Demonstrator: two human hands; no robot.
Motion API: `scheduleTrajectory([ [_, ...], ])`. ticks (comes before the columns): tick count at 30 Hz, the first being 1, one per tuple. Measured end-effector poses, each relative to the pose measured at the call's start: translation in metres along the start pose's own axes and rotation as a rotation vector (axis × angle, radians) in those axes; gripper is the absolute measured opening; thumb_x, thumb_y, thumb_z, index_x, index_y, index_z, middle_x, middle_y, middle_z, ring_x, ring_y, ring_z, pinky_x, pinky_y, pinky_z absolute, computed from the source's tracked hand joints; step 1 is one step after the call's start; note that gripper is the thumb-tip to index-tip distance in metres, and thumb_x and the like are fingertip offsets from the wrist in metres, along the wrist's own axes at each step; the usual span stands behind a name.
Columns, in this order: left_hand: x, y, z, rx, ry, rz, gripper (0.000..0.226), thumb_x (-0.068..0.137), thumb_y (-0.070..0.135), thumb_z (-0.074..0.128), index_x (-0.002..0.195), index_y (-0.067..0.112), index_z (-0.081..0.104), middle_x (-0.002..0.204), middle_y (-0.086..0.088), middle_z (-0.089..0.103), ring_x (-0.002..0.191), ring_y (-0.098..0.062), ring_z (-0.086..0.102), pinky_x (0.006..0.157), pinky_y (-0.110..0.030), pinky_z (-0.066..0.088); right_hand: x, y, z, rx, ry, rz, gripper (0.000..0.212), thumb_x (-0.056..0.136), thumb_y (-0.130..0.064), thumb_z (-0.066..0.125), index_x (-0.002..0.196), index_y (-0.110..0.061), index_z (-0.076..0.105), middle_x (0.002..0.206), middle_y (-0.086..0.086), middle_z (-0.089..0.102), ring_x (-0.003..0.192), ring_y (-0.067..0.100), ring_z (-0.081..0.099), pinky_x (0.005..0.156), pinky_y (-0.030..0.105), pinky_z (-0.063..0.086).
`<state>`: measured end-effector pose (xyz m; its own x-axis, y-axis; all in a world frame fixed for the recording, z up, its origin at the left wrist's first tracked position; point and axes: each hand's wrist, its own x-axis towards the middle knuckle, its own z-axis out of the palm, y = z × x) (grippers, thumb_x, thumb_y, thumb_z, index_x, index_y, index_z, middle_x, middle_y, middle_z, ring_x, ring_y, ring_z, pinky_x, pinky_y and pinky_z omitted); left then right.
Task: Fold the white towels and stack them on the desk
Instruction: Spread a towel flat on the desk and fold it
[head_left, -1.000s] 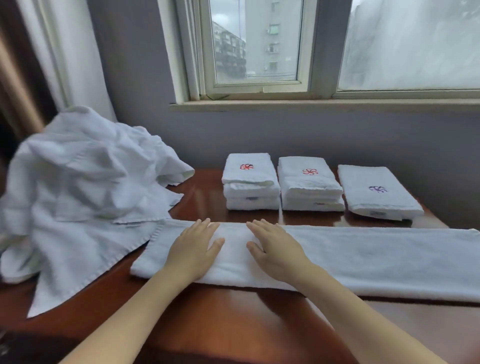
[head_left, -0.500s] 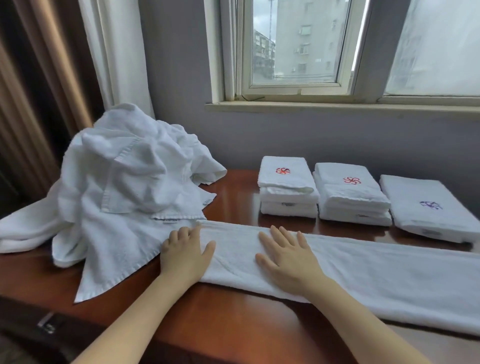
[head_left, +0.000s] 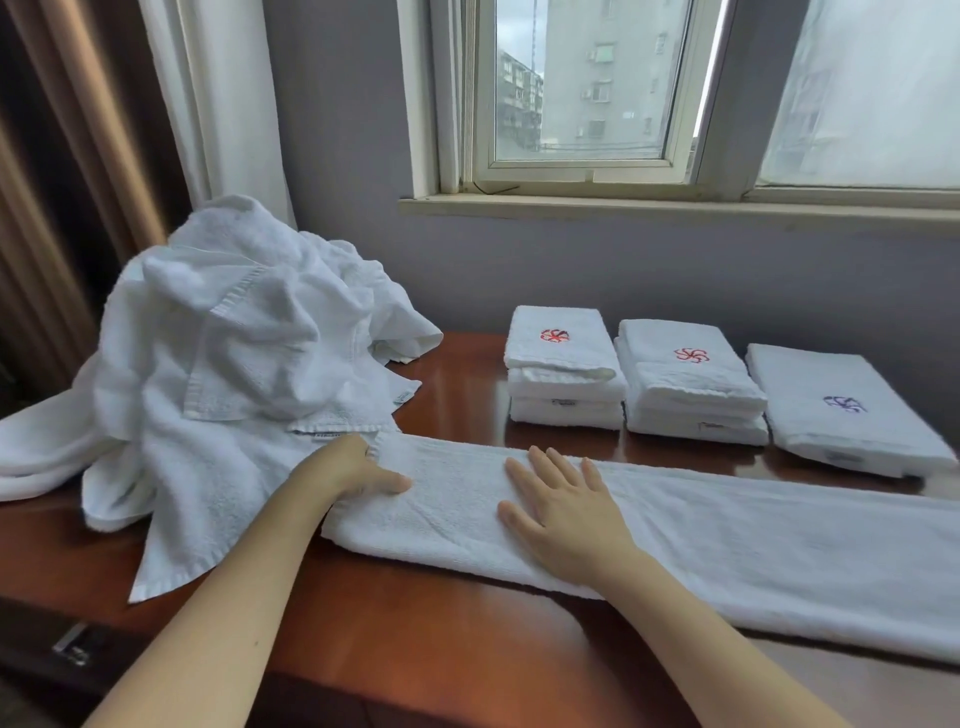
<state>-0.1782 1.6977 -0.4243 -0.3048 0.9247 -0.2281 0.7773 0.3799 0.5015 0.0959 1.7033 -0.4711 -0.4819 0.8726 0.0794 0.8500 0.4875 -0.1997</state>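
Observation:
A long white towel (head_left: 727, 525), folded into a narrow strip, lies across the wooden desk (head_left: 415, 629). My left hand (head_left: 353, 467) is at the strip's left end, thumb on top and fingers tucked round the edge, gripping it. My right hand (head_left: 566, 514) lies flat on the strip a little to the right, fingers spread. Behind the strip stand a stack of folded towels with a red emblem (head_left: 563, 374), a second red-emblem stack (head_left: 691, 384) and a single folded towel with a purple emblem (head_left: 841, 410).
A big heap of unfolded white towels (head_left: 244, 364) covers the desk's left side and touches the strip's left end. A grey wall and window sill (head_left: 675, 208) rise behind the desk. Curtains (head_left: 78, 182) hang at the left.
My left hand has slid left to the strip's end, and its fingers have gone from flat to curled round the edge. My right hand stays flat on the towel.

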Motion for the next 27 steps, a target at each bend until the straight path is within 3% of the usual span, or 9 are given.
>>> scheduleTrajectory([
  [2,-0.001,0.002,0.001,-0.061,0.035,0.018,0.043,0.073,0.036,0.082,0.1,0.005,0.068,0.092,0.0,0.068,0.087,-0.018,0.066,0.073,-0.027,0.048,0.0,0.0,0.0,0.002,0.002,-0.001,0.062,0.098,-0.059,0.02,0.154,-0.035,0.014,0.165,-0.001,0.006,0.152,0.017,-0.002,0.121,0.045,-0.007],
  [5,-0.005,0.009,-0.006,-0.253,0.01,0.045,0.04,0.074,0.03,0.081,0.102,0.007,0.065,0.1,-0.002,0.069,0.095,-0.023,0.067,0.085,-0.032,0.052,0.0,0.001,0.0,0.017,0.013,0.003,0.062,0.097,-0.059,0.02,0.154,-0.035,0.015,0.165,0.0,0.007,0.152,0.017,-0.002,0.121,0.045,-0.007],
  [8,-0.017,0.024,-0.016,-0.459,0.016,0.117,0.074,0.065,0.029,0.087,0.129,0.018,0.051,0.116,-0.002,0.063,0.103,-0.017,0.062,0.085,-0.03,0.049,-0.002,-0.002,-0.002,0.051,0.01,0.013,0.062,0.096,-0.058,0.024,0.153,-0.035,0.019,0.165,-0.002,0.008,0.152,0.015,-0.001,0.121,0.044,-0.008],
  [11,-0.03,0.054,-0.017,-0.619,-0.049,0.226,0.1,0.058,0.032,0.083,0.146,0.024,0.037,0.128,-0.004,0.06,0.114,-0.02,0.061,0.102,-0.037,0.047,-0.003,-0.002,-0.015,0.251,-0.017,0.034,0.061,0.096,-0.052,0.039,0.152,-0.034,0.027,0.164,-0.005,0.016,0.151,0.01,0.004,0.122,0.038,-0.007],
  [14,-0.043,0.091,-0.007,-0.653,-0.124,0.372,0.061,0.063,0.03,0.077,0.121,0.019,0.063,0.106,-0.003,0.074,0.103,-0.021,0.068,0.09,-0.03,0.055,-0.011,0.005,-0.043,0.814,-0.01,0.119,0.053,0.098,-0.043,0.051,0.148,-0.029,0.042,0.153,-0.007,0.041,0.141,0.007,0.036,0.117,0.031,0.025],
  [17,-0.056,0.128,0.014,-0.681,-0.222,0.464,0.03,0.08,0.021,0.077,0.109,0.017,0.071,0.098,-0.005,0.076,0.087,-0.017,0.072,0.07,-0.026,0.055,-0.026,0.018,-0.073,1.216,0.03,0.16,0.039,0.098,-0.047,0.051,0.132,-0.029,0.06,0.125,-0.006,0.067,0.111,0.008,0.065,0.092,0.031,0.054],
  [20,-0.071,0.164,0.038,-0.691,-0.292,0.529,0.035,0.075,0.022,0.075,0.11,0.018,0.072,0.097,-0.005,0.076,0.083,-0.014,0.072,0.069,-0.024,0.055,-0.043,0.032,-0.096,1.332,0.025,0.148,0.043,0.095,-0.059,0.045,0.118,-0.031,0.069,0.113,-0.001,0.073,0.104,0.018,0.07,0.082,0.037,0.058],
  [24,-0.087,0.2,0.068,-0.609,-0.41,0.613,0.04,0.075,0.028,0.068,0.115,0.027,0.07,0.105,0.0,0.075,0.103,-0.019,0.069,0.092,-0.034,0.053,-0.062,0.063,-0.107,1.39,0.044,0.145,0.051,0.091,-0.065,0.047,0.119,-0.029,0.069,0.114,0.006,0.072,0.105,0.025,0.07,0.076,0.037,0.059],
  [27,-0.09,0.213,0.085,-0.533,-0.492,0.594,0.023,0.089,0.034,0.064,0.107,0.023,0.072,0.096,0.004,0.07,0.086,-0.012,0.064,0.077,-0.027,0.05,-0.075,0.083,-0.106,1.373,0.047,0.21,0.048,0.087,-0.063,0.055,0.114,-0.027,0.071,0.113,0.008,0.072,0.104,0.026,0.07,0.077,0.035,0.058],
])
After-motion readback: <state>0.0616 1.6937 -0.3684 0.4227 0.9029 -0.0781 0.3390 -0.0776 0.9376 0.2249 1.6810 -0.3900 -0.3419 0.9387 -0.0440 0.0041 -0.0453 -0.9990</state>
